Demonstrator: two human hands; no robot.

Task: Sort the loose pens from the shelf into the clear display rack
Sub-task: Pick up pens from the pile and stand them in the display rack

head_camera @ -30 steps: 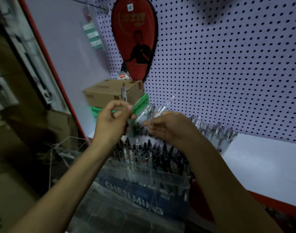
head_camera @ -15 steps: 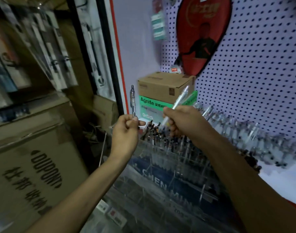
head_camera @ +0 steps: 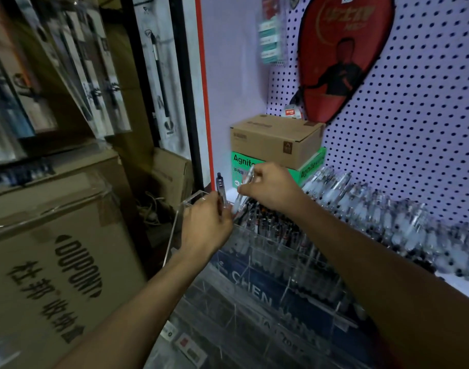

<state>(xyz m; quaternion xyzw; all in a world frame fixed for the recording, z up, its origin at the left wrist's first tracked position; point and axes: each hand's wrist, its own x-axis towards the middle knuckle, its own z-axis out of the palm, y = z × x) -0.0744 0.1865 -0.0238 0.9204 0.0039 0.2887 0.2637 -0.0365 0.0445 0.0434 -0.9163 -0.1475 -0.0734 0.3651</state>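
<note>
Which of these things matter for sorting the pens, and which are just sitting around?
In use: left hand holding dark-capped clear pen; right hand holding clear pen; clear acrylic display rack; loose clear pens on shelf.

Just there: brown cardboard box; green box; red racket cover.

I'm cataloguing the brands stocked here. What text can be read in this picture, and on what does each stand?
"DUPONT": large brown cardboard carton; the Chinese characters beside it are blurred.
"Agnite": green box, front and side, under the small brown cardboard box.
"CHEN": blue strip in the clear plastic display rack; the rest is blurred.
Red racket cover and price tags: unreadable.
</note>
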